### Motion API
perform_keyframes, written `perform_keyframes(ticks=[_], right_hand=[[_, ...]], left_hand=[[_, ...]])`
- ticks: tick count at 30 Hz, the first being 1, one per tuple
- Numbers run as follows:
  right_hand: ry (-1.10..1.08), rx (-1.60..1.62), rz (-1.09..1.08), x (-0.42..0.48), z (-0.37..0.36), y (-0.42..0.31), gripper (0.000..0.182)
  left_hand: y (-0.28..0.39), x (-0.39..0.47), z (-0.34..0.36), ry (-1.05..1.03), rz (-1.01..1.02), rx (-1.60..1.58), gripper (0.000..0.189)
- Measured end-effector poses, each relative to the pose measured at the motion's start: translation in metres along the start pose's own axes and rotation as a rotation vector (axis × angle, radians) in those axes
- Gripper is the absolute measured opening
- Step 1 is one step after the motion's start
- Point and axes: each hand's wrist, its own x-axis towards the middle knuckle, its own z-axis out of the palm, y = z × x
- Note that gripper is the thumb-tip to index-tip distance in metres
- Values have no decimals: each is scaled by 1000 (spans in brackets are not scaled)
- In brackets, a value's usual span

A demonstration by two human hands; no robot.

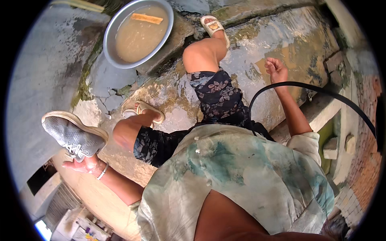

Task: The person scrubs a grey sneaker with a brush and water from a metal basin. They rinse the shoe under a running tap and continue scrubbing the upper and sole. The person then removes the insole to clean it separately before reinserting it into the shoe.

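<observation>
A grey mesh sneaker (71,135) with white laces and a pale sole is held at its heel end by my left hand (83,165), out to the left of my knee. My left wrist bears a light bangle. On the right, my right hand (276,70) is raised over the worn concrete, its fingers loosely curled; whether anything small lies between them cannot be told. A metal basin (108,49) of cloudy brownish water stands at the upper left, and a flat yellowish bar (147,18) lies in it.
A black cable (319,87) arches across my right forearm. Cracked, mossy concrete (114,78) with uneven edges surrounds my sandalled feet. A brick wall (366,132) runs along the right, near loose blocks. A pale strip (80,4) lies beyond the basin.
</observation>
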Motion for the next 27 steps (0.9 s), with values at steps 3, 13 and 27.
perform_keyframes(ticks=[3,13,27], right_hand=[[-175,108,-288,30,124,-36,23],[-1258,-373,-563,-31,373,-132,21],[-1298,-687,-294,2,364,-133,21]], left_hand=[[71,-36,-57,56,210,69,102],[27,-251,-187,847,498,-41,72],[-31,-307,-252,1167,319,-423,36]])
